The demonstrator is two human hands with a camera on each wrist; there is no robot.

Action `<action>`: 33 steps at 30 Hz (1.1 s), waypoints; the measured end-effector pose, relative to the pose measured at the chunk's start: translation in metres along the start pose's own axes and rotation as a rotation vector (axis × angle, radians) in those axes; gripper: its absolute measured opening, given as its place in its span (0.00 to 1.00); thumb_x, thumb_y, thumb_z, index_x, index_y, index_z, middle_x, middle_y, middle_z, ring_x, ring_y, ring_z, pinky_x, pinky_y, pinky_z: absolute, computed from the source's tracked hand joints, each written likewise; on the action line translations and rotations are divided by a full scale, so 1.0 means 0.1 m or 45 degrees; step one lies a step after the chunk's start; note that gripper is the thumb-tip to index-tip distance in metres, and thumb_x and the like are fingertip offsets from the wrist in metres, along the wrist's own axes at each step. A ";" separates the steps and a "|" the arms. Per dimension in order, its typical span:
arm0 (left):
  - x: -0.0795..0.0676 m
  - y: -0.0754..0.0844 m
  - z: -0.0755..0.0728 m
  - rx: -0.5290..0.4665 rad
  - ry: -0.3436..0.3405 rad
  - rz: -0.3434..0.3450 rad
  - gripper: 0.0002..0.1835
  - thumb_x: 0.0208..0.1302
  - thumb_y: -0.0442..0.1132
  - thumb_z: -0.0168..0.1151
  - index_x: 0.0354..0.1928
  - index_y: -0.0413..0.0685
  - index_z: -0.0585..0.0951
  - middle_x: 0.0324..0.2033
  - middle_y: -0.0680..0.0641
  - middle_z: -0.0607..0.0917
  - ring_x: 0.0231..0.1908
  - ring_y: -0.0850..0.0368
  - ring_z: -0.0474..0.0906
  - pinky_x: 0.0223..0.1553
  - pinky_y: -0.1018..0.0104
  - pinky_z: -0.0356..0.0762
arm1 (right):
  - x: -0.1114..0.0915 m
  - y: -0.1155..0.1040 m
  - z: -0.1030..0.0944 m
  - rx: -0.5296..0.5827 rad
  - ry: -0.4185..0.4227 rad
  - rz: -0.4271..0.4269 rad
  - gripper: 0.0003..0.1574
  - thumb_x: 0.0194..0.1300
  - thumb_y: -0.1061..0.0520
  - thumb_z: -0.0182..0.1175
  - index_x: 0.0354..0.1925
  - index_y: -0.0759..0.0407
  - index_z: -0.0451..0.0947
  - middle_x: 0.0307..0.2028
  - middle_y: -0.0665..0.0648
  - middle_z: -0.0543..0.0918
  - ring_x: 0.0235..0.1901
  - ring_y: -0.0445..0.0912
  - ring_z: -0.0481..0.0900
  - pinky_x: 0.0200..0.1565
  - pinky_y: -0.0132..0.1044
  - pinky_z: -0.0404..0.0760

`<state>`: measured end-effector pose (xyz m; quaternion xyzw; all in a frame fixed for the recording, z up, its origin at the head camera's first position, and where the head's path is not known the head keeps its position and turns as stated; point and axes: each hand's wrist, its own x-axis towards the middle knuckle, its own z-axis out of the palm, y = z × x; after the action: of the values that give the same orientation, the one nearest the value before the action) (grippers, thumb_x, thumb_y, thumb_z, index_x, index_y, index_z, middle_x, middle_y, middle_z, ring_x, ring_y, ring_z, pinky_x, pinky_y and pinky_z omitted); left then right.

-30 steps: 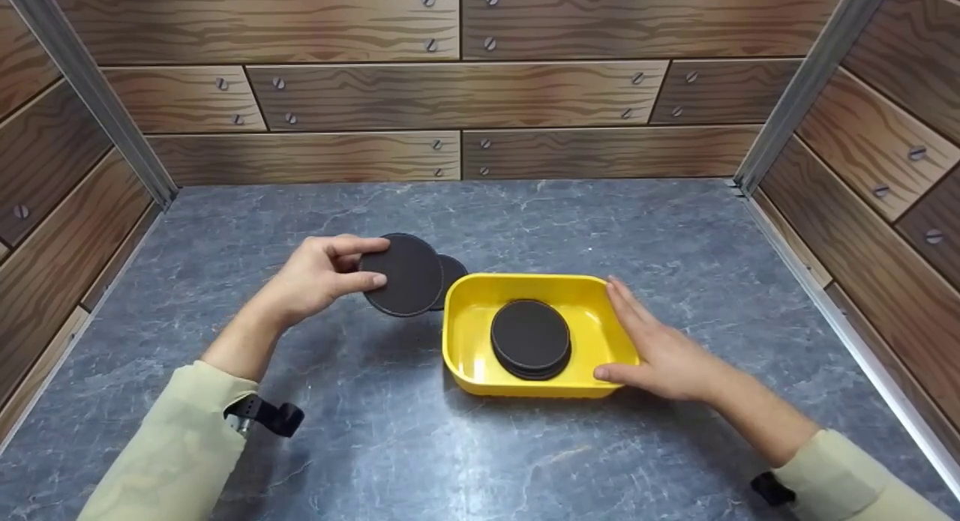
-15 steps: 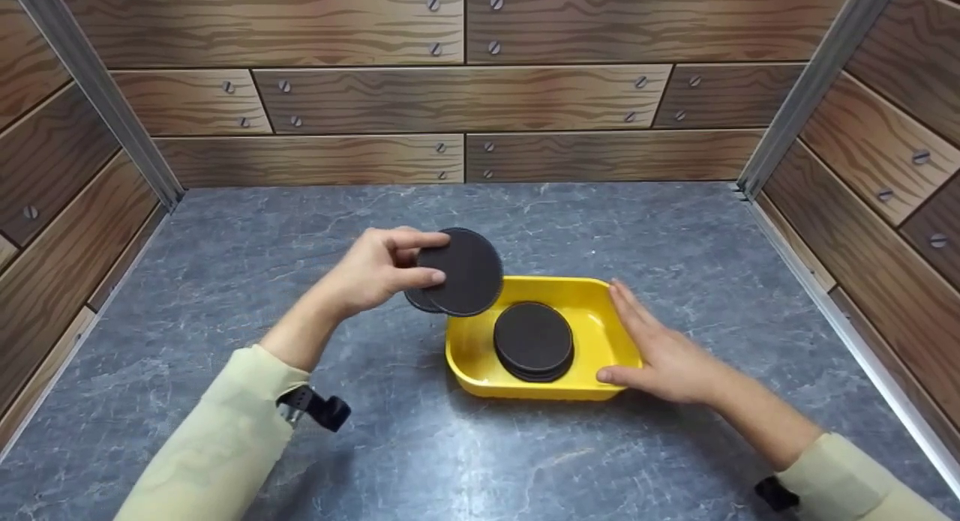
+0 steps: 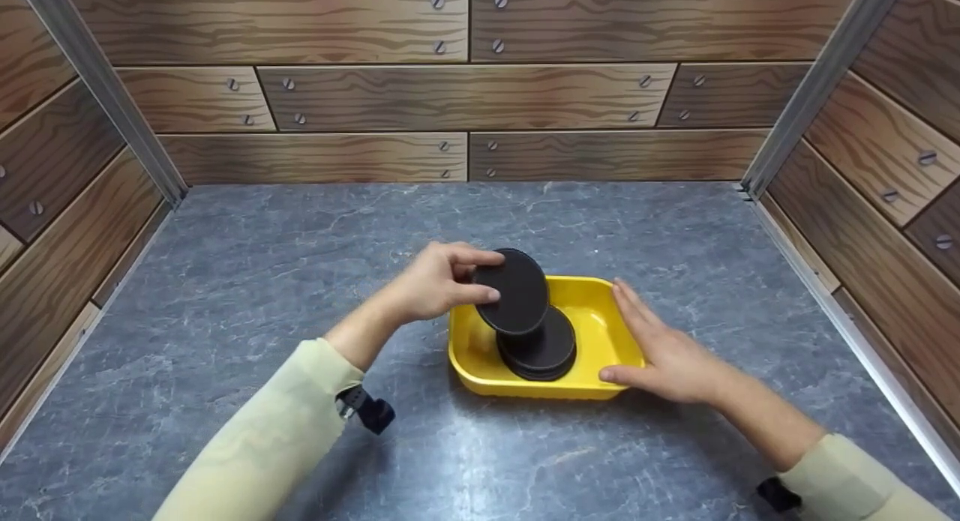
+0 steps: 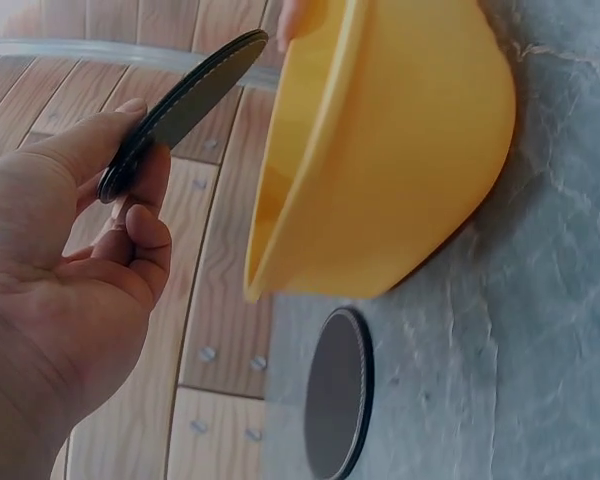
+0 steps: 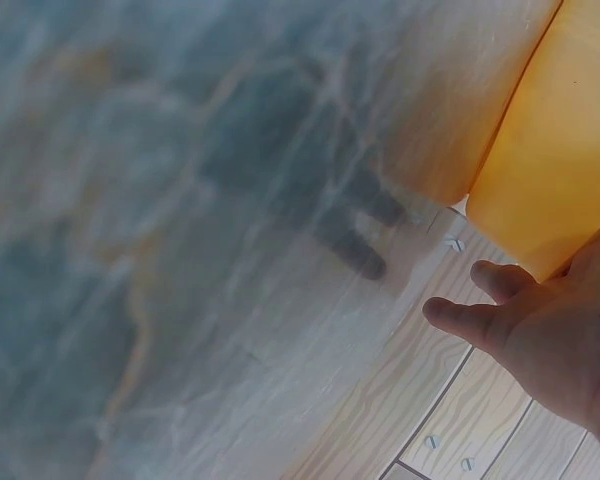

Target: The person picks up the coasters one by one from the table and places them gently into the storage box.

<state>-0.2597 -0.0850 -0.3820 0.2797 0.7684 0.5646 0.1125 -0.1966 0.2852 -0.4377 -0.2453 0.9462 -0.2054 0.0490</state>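
Observation:
Between thumb and fingers, my left hand (image 3: 442, 285) pinches a round black coaster (image 3: 514, 292) with a stitched edge, tilted above a yellow plastic bin (image 3: 480, 390). Its edge in the left wrist view looks layered; I cannot tell whether there is more than one. Inside the bin sits a stack of black coasters (image 3: 544, 348), partly covered by the held one. My right hand (image 3: 671, 360) rests against the bin's right end, fingers straight along the outside and thumb over the near rim. Another black coaster (image 4: 337, 395) lies on the table beside the bin in the left wrist view.
The bin stands on a grey marbled tabletop (image 3: 315, 214). Walls with a wooden plank pattern (image 3: 360, 97) enclose it at the back and sides, with metal strips at the corners (image 3: 814, 94). A black strap device (image 3: 367, 408) sits at the left wrist.
My left hand has carried the held coaster rightward, from the table left of the bin to above the bin's left part and its stack. My right hand has stayed at the bin's right end.

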 end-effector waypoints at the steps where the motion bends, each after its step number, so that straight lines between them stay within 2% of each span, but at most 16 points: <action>1: 0.02 -0.01 0.03 0.009 -0.010 -0.004 0.28 0.64 0.29 0.76 0.66 0.37 0.82 0.59 0.36 0.82 0.50 0.47 0.89 0.48 0.62 0.88 | 0.00 0.00 0.00 0.001 -0.001 0.003 0.74 0.68 0.27 0.65 0.86 0.59 0.33 0.85 0.60 0.34 0.74 0.74 0.60 0.66 0.73 0.66; 7: 0.10 -0.03 0.15 0.154 -0.048 0.019 0.27 0.65 0.35 0.77 0.66 0.41 0.84 0.60 0.39 0.83 0.46 0.55 0.88 0.48 0.66 0.86 | -0.02 -0.01 0.00 -0.001 -0.004 0.015 0.74 0.68 0.27 0.65 0.86 0.58 0.33 0.85 0.60 0.33 0.75 0.74 0.60 0.66 0.73 0.66; 11: 0.14 -0.05 0.22 0.259 -0.059 0.044 0.27 0.65 0.37 0.78 0.65 0.43 0.85 0.57 0.42 0.85 0.43 0.59 0.82 0.47 0.69 0.81 | -0.02 -0.01 0.00 -0.004 0.001 0.008 0.74 0.68 0.28 0.66 0.86 0.59 0.34 0.85 0.61 0.34 0.74 0.74 0.60 0.65 0.74 0.66; 15: 0.17 -0.09 0.28 0.325 -0.082 0.029 0.27 0.65 0.38 0.78 0.66 0.44 0.85 0.55 0.43 0.86 0.44 0.59 0.78 0.48 0.69 0.78 | -0.02 -0.01 -0.01 -0.009 -0.001 0.005 0.74 0.68 0.28 0.66 0.86 0.59 0.34 0.85 0.61 0.34 0.74 0.74 0.61 0.65 0.74 0.67; 22: 0.19 -0.13 0.36 0.406 -0.130 -0.028 0.28 0.65 0.38 0.78 0.67 0.45 0.84 0.56 0.44 0.85 0.50 0.57 0.79 0.55 0.65 0.78 | -0.02 0.00 0.00 -0.010 0.010 -0.011 0.74 0.68 0.28 0.66 0.86 0.59 0.34 0.85 0.61 0.35 0.73 0.75 0.63 0.64 0.74 0.68; 30: 0.18 -0.13 0.36 0.598 -0.167 -0.048 0.28 0.66 0.42 0.78 0.66 0.46 0.84 0.49 0.45 0.85 0.43 0.55 0.74 0.47 0.64 0.73 | -0.01 0.00 0.00 -0.011 0.003 -0.003 0.74 0.68 0.28 0.66 0.86 0.59 0.34 0.85 0.61 0.34 0.73 0.75 0.61 0.65 0.75 0.67; 33: 0.18 -0.13 0.36 0.647 -0.188 -0.066 0.28 0.66 0.43 0.78 0.66 0.46 0.84 0.52 0.44 0.86 0.44 0.53 0.76 0.48 0.62 0.75 | -0.01 0.01 -0.01 -0.010 0.003 -0.008 0.73 0.69 0.29 0.66 0.86 0.59 0.34 0.85 0.61 0.34 0.74 0.75 0.60 0.65 0.75 0.67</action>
<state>-0.2605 -0.0486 -0.4033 0.3195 0.8821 0.3285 0.1090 -0.1963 0.2862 -0.4374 -0.2481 0.9463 -0.2020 0.0465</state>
